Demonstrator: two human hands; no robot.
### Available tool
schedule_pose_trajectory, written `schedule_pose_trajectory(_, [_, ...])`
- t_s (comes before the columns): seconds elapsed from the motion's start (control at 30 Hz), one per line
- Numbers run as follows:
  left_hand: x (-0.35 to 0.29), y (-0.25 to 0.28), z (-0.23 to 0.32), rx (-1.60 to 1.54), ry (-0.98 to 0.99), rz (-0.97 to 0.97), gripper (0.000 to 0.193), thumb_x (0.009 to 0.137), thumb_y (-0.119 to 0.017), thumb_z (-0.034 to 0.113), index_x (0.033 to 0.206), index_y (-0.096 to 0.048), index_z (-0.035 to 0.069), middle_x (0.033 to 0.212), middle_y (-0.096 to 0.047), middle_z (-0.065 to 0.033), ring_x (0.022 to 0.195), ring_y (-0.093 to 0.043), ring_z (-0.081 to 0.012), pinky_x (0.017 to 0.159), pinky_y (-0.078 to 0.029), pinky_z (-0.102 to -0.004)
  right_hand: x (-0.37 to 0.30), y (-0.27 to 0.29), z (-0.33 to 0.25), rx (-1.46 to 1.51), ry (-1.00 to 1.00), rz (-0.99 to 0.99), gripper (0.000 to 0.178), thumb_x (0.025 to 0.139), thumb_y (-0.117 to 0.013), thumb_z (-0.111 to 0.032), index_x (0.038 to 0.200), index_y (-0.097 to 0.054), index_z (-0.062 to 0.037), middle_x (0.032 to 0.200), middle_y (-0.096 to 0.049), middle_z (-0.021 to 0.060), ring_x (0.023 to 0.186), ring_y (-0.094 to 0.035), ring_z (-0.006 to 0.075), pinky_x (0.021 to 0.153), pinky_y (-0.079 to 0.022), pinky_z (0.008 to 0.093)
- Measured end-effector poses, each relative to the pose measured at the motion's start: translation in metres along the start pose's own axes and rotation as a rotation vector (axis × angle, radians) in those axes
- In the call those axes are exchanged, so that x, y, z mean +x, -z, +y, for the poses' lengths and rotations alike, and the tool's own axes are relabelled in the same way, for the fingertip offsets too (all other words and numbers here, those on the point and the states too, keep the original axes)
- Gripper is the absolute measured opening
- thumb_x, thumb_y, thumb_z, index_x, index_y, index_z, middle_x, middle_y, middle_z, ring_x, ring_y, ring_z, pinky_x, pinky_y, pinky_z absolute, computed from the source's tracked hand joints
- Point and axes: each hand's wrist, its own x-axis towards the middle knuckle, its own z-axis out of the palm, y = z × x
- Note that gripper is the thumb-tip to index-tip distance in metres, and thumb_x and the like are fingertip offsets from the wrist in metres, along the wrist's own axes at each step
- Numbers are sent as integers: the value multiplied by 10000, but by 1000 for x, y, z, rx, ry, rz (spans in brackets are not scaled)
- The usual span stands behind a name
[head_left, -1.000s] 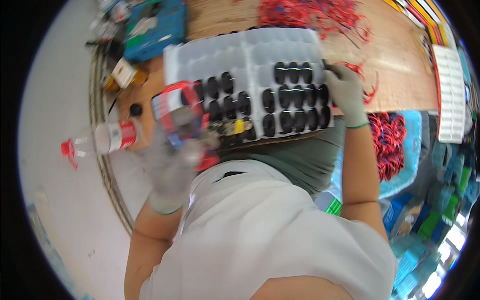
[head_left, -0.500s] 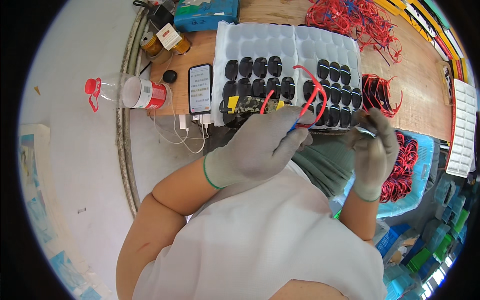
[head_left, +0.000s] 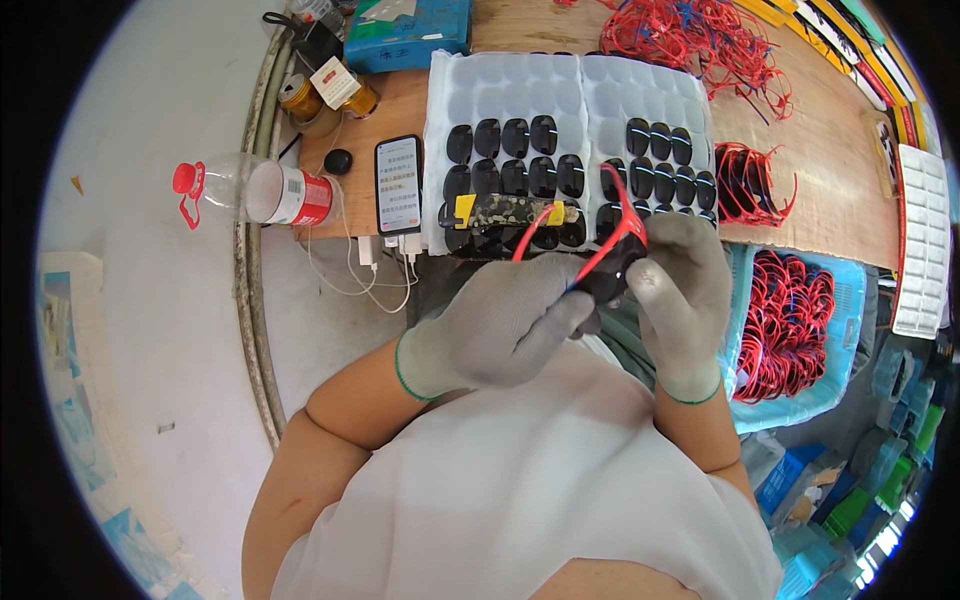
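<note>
My gloved left hand (head_left: pixel 510 318) is closed on a red and blue glasses frame (head_left: pixel 628 222), its temples pointing up and away from me. Against the frame's front sits a dark lens (head_left: pixel 610 278), pinched by my gloved right hand (head_left: pixel 685 305); its fingertips are partly hidden. Just beyond the hands lies a white moulded tray (head_left: pixel 510 97) with rows of dark lenses (head_left: pixel 542 177) in its pockets. A camouflage-patterned bar with yellow ends (head_left: pixel 505 210) rests across the near rows on the left.
Red frames are heaped (head_left: pixel 690 45) at the back, with a smaller row (head_left: pixel 750 185) right of the tray. A blue basket (head_left: pixel 850 300) full of frames stands at the right. Left are a phone (head_left: pixel 399 185), cables and a large plastic bottle (head_left: pixel 290 193) at the table edge.
My right hand has come left from beside the tray to the frame, bringing a dark lens against it. My left hand keeps its hold, with the frame turned slightly and lowered.
</note>
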Motion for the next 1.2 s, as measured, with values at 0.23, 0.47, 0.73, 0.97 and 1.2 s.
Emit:
schedule_pose_trajectory(0.23, [-1,10,0,7,-67,-172,240,1001,-461,92,1157,-586,-40,806,-711,-117,665,-709,-218,648,-582,-321,2,24,8,411,-345,-328,248,930,-652,-185,943,-646,63,841,-665,131,730,-626,181,659,-524,318])
schedule_pose_trajectory(0.47, [-5,6,0,268,-115,9,209,944,-544,61,1111,-611,-46,670,-659,-70,533,-651,-221,531,-533,-323,2,21,7,421,-479,-258,273,963,-618,-199,978,-647,73,869,-671,137,715,-628,177,642,-508,313])
schedule_pose_trajectory(0.73, [-5,9,7,457,-181,-24,107,931,-578,70,988,-616,-13,605,-602,-46,501,-618,-238,496,-499,-340,-1,14,-9,334,-434,-235,285,918,-602,-175,1008,-649,92,855,-669,128,701,-613,161,612,-498,294])
schedule_pose_trajectory(0.97, [7,9,27,41,34,11,248,953,-555,65,1189,-534,-8,773,-667,-124,649,-675,-322,611,-544,-387,-5,6,-21,36,-302,-193,136,867,-658,16,997,-665,57,837,-669,69,693,-600,102,620,-500,247])
schedule_pose_trajectory(1.2, [5,-9,26,388,-162,73,330,898,-537,-17,1209,-481,-113,807,-653,-153,561,-652,-254,517,-526,-354,-3,3,-25,65,-385,-203,56,888,-661,-15,884,-664,40,714,-630,58,608,-570,94,562,-474,250])
